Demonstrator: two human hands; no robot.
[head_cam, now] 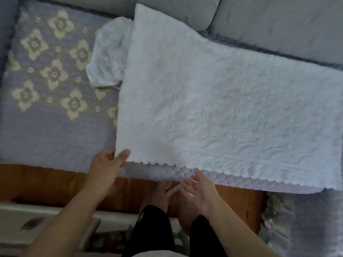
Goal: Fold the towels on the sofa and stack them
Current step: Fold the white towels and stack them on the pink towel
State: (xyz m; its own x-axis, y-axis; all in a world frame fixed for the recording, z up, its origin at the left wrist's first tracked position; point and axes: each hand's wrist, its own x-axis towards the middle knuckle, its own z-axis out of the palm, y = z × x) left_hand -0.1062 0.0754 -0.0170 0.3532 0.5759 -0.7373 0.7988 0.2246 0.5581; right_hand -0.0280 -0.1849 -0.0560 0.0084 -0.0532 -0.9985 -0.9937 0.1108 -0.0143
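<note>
Head view looks steeply down on a sofa seat (55,138) covered by a lavender-grey quilted throw (46,58) with cream four-petalled flowers. Grey back cushions (278,21) run along the top of the frame, their seam falling near the upper centre. A large white towel (213,101) with an embossed floral pattern and a scalloped near hem lies spread over the right half of the seat, set at a slant; its far corner reaches up against the back cushions and its near edge hangs slightly past the seat front. A lilac layer with a scale-like texture (232,179) shows beneath that hem — whether it is the towel's underside or a separate cloth cannot be told. A second, crumpled pale towel (105,58) sits bunched just beside the spread towel's far left edge, partly tucked under it. Left hand (106,164) is at the near left corner of the white towel, thumb and fingers pinched on the fabric edge. Right hand (199,191) hovers just below the hem, palm up, fingers spread and relaxed, gripping nothing. Reddish-brown wooden floor (46,184) lies below the seat front, with a shaggy grey rug (300,225) at lower right and a white drawer unit (37,219) at lower left. The person's legs and black shorts (152,232) occupy the bottom centre.
</note>
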